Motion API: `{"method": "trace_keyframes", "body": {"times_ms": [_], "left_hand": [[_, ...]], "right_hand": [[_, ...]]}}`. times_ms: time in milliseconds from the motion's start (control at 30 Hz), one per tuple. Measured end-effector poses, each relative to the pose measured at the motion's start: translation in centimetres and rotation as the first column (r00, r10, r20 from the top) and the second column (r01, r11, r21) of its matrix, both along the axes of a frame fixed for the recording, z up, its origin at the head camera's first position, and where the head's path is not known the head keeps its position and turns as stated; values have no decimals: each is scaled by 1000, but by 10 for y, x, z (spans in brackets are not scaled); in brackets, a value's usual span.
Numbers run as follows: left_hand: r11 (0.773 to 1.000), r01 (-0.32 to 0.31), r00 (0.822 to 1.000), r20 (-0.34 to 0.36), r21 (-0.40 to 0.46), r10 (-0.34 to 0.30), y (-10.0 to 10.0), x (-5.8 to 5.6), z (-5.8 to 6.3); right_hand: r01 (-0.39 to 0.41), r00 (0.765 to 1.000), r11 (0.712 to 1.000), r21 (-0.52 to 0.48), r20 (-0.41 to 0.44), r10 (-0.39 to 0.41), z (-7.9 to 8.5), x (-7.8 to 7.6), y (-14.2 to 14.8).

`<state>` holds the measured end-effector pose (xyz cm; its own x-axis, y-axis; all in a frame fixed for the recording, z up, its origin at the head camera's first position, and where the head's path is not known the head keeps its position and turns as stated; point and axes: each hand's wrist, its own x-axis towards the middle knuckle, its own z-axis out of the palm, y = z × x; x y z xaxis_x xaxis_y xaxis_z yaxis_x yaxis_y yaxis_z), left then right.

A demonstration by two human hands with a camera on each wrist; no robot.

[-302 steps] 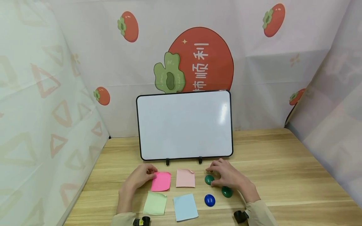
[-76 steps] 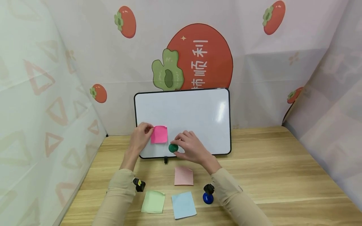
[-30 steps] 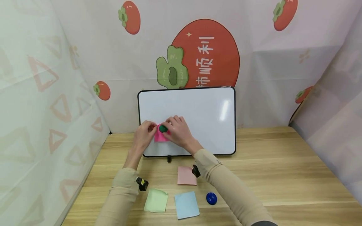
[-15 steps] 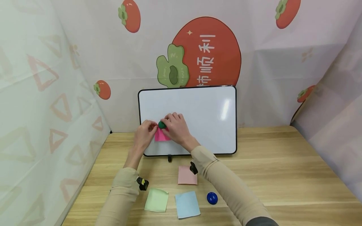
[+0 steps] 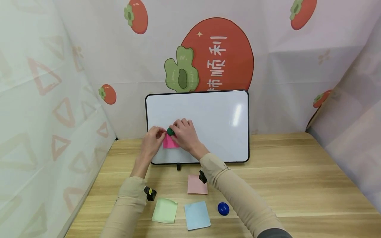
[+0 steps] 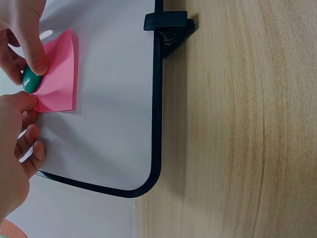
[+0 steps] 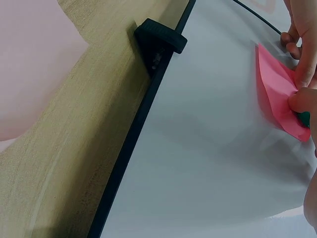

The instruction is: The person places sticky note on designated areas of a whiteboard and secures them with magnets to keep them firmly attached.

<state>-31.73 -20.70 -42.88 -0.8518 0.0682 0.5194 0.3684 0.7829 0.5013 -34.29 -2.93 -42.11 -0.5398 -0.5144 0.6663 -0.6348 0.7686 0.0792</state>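
A bright pink sticky note [image 5: 169, 142] lies against the left part of the whiteboard [image 5: 217, 132]. My left hand [image 5: 151, 142] pinches its upper left corner. With thumb and fingers, my right hand [image 5: 187, 135] grips a round green magnet [image 5: 170, 131] on the note's upper edge. In the left wrist view, the green magnet [image 6: 31, 80] sits over the pink paper [image 6: 58, 84], between both hands. The right wrist view shows the note's lower edge bowing off the board, with the magnet [image 7: 303, 118] mostly hidden behind my thumb.
On the wooden table lie a pale pink note [image 5: 196, 185], a green note [image 5: 165, 211], a blue note [image 5: 197, 215] and a blue magnet [image 5: 223, 208]. A black foot [image 5: 178, 166] supports the board. Fabric with printed fruit [image 5: 268, 76] hangs behind.
Ten seconds ago the pink note and two green magnets lay on the table. The note and one magnet came up to the board; the magnet moved onto the note. Over the last half second, almost nothing moved.
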Motion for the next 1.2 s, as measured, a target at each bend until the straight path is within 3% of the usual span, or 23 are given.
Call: {"method": "trace_keyframes", "body": {"times_ms": [567,867,1200], "left_hand": [[998,8,999,-38,-55,-11,-2,1,-1],[997,8,996,-93,-77,-15,-7,2,-5],[997,21,996,-81,-74,-27,-7,10,-3]], "right_hand": [[56,998,998,10,-9,-55,-4,6,-2],[27,999,999,-30,-18,-27,-9,12,1],[17,1000,998,-56,-16,-17,-14,22,12]]}}
